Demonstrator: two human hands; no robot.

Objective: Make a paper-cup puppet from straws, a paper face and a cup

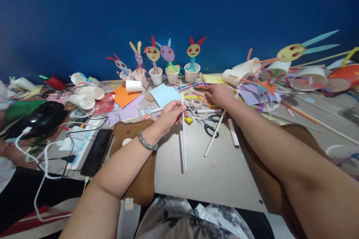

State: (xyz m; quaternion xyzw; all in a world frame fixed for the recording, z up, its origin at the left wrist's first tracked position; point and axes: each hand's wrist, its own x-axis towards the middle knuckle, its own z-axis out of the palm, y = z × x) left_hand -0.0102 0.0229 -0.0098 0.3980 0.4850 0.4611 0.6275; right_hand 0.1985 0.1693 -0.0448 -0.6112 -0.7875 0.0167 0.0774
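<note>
A long, thin pale blue stick (pixel 184 142), which looks like a pipe cleaner, stands nearly upright in the picture, pinched between the thumb and fingers of my left hand (pixel 174 114). My right hand (pixel 220 95) reaches farther out, its fingers bent down into a heap of coloured pipe cleaners (pixel 200 95); what they grip is hidden. Below the hands lie black-handled scissors (pixel 211 130), a white stick (pixel 214 134) and a small yellow block (pixel 188 120). A roll of tape (pixel 195 103) sits between my hands. Light blue paper (pixel 165 96) lies beyond my left hand.
Along the blue wall stand several paper cups (pixel 192 73) with rabbit-faced figures. More cups (pixel 308 78) lie tipped at the right. On the left are a power strip (pixel 85 145) with cables, a black phone (pixel 97 152) and orange paper (pixel 123 96). Brown padding (pixel 134 157) covers the table edge.
</note>
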